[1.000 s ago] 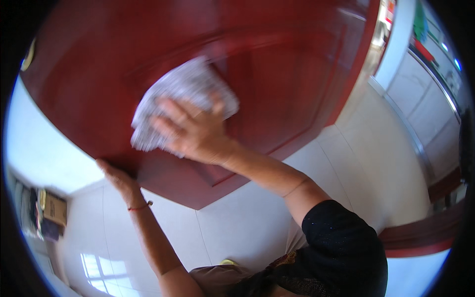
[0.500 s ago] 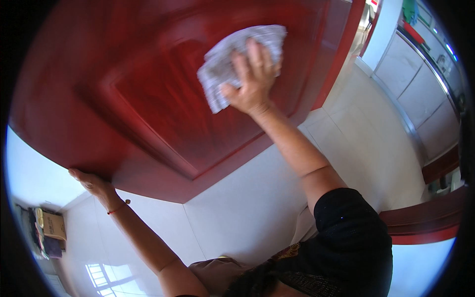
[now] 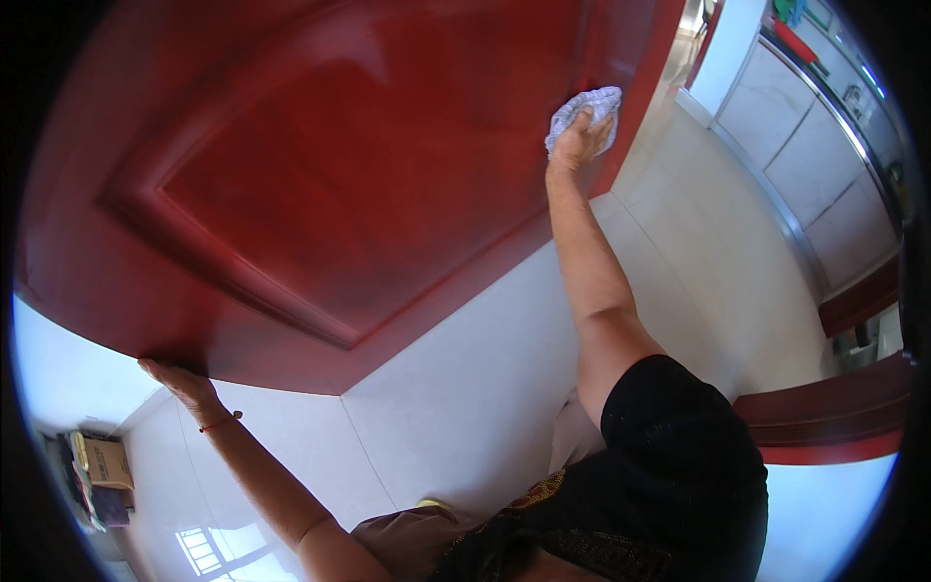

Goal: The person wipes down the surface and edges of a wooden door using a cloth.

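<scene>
A dark red panelled door point(image 3: 369, 184) fills the upper left and middle of the view. Out at its right side, my right hand point(image 3: 579, 143) presses a bunched white-grey cloth point(image 3: 593, 100) to the surface beside the raised panel. Its fingers lie over the cloth and partly round it. My left hand point(image 3: 184, 382) grips the door's edge at the lower left. The fingers of that hand are partly hidden behind the door.
Pale floor tiles point(image 3: 456, 388) run beneath the door. A cardboard box point(image 3: 107, 464) stands at the far left beside other stacked things. On the right are a tiled counter point(image 3: 815, 165) and a red door frame point(image 3: 834, 412).
My right hand has moved to the right across the door with the cloth, which was spread wider and is now bunched smaller. My left hand stays on the door's edge, slightly lower.
</scene>
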